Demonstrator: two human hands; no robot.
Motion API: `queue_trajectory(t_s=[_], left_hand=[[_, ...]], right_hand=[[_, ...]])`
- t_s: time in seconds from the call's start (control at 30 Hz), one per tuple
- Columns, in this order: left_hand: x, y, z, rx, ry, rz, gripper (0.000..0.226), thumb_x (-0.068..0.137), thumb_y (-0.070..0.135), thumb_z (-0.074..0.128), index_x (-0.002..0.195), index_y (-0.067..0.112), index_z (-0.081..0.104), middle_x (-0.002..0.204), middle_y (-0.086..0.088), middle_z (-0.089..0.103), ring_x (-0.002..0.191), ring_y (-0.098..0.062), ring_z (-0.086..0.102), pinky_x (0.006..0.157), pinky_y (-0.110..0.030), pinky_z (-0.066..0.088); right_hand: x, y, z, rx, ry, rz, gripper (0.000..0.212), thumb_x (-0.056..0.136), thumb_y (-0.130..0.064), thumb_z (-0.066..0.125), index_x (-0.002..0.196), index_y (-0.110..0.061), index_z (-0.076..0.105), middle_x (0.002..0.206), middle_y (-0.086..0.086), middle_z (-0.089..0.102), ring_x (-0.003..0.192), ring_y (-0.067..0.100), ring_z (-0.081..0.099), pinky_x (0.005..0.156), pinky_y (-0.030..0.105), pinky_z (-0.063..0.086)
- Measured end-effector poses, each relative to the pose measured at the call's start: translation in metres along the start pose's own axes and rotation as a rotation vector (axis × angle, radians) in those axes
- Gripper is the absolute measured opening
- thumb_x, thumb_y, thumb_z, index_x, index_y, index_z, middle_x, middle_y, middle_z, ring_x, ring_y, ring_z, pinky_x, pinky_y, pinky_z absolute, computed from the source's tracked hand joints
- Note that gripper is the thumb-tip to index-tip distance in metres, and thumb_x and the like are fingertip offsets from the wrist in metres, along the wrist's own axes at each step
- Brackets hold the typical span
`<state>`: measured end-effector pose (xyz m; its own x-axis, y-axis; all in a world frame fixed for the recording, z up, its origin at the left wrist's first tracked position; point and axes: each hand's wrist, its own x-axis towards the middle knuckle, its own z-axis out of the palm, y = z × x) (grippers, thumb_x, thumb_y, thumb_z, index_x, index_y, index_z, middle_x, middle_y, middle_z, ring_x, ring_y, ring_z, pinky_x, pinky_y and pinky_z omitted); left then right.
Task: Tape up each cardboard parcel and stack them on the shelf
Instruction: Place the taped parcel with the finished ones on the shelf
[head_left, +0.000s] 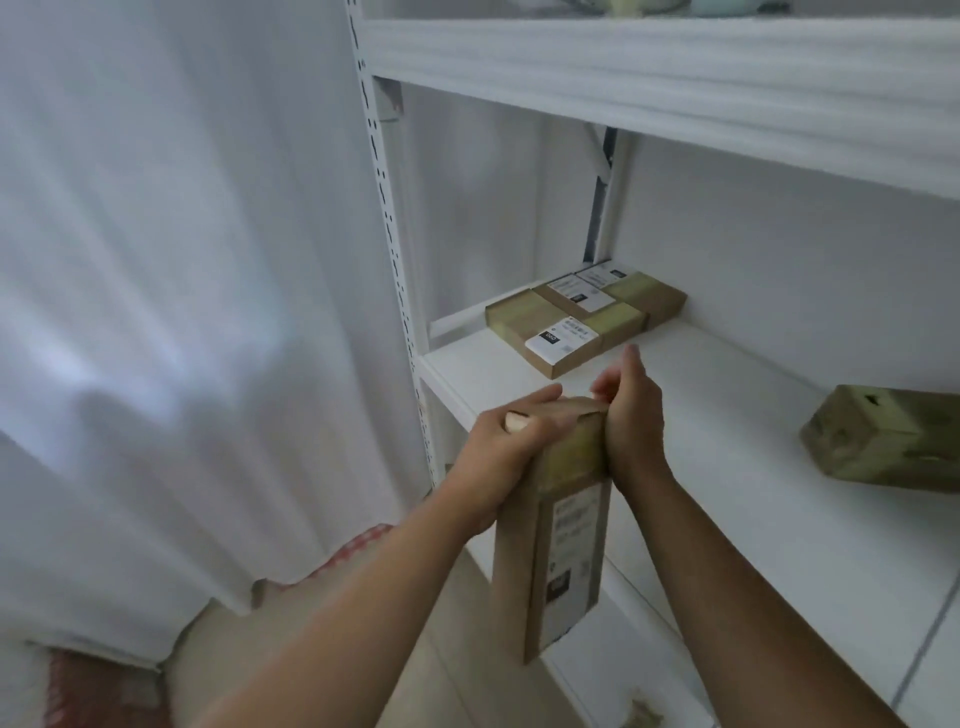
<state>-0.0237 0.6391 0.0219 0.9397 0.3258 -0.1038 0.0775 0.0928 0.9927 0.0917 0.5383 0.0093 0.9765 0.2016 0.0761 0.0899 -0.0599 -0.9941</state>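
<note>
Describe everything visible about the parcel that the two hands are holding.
The held parcel is a long, narrow brown cardboard box with greenish tape around its far end and a printed label on its upper face. It is tilted, far end raised toward the shelf. The left hand and right hand grip that far end.

parcel (561, 530) brown, white label | shelf (675, 415) white | curtain (182, 260) white

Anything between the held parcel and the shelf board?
Nothing visible. The parcel, gripped by the left hand and right hand, is at the shelf board's front edge; bare board lies ahead, before the stacked parcels.
</note>
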Motion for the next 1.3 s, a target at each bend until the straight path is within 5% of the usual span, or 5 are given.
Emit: queue_trajectory(t_s=[0.13,0.43,0.77,1.03,1.3], left_hand=[[0.045,-0.003,-0.017,-0.216,-0.045,-0.084,0.054,0.078,0.049,0.076,0.116,0.011,0.073,0.119,-0.025,0.068,0.110,-0.040,0.065,0.098,-0.049,0.052],[0.108,-0.010,0.004,0.583,0.380,-0.035,0.055,0.089,0.074,0.043,0.104,0.021,0.054,0.090,0.009,0.062,0.077,-0.005,0.059,0.059,-0.024,0.040],[0.202,-0.012,-0.047,0.903,-0.099,-0.053,0.079,0.099,0.065,0.007,0.136,0.018,0.058,0.136,-0.015,0.059,0.124,-0.030,0.056,0.102,-0.037,0.040],[0.287,-0.019,-0.135,0.966,-0.452,-0.037,0.079,0.098,0.068,0.014,0.132,0.011,0.058,0.132,-0.017,0.061,0.118,-0.029,0.058,0.098,-0.038,0.040],[0.332,-0.032,-0.176,1.195,-0.634,0.233,0.063,0.099,0.068,0.019,0.114,0.019,0.056,0.095,-0.005,0.067,0.092,-0.025,0.065,0.088,-0.044,0.053]], right_hand=[[0.037,0.004,0.001,-0.138,-0.386,-0.008,0.059,0.089,-0.067,0.037,0.098,-0.019,0.071,0.097,-0.004,0.071,0.095,0.011,0.065,0.084,0.032,0.049],[0.082,0.023,0.019,-0.452,-0.046,-0.145,0.052,0.096,-0.059,0.046,0.066,-0.017,0.052,0.069,-0.001,0.059,0.067,0.015,0.055,0.056,0.028,0.035],[0.113,0.055,0.038,-0.692,-0.524,0.006,0.074,0.081,-0.083,0.016,0.123,-0.035,0.054,0.106,-0.001,0.070,0.095,0.019,0.066,0.086,0.042,0.054],[0.133,0.072,0.137,-0.607,-0.290,0.101,0.050,0.097,-0.065,0.027,0.118,-0.032,0.059,0.109,-0.011,0.066,0.101,0.009,0.062,0.083,0.021,0.046],[0.135,0.087,0.167,-0.540,0.165,0.387,0.051,0.098,-0.066,0.028,0.115,-0.030,0.059,0.110,-0.001,0.067,0.098,0.018,0.063,0.084,0.035,0.049]])
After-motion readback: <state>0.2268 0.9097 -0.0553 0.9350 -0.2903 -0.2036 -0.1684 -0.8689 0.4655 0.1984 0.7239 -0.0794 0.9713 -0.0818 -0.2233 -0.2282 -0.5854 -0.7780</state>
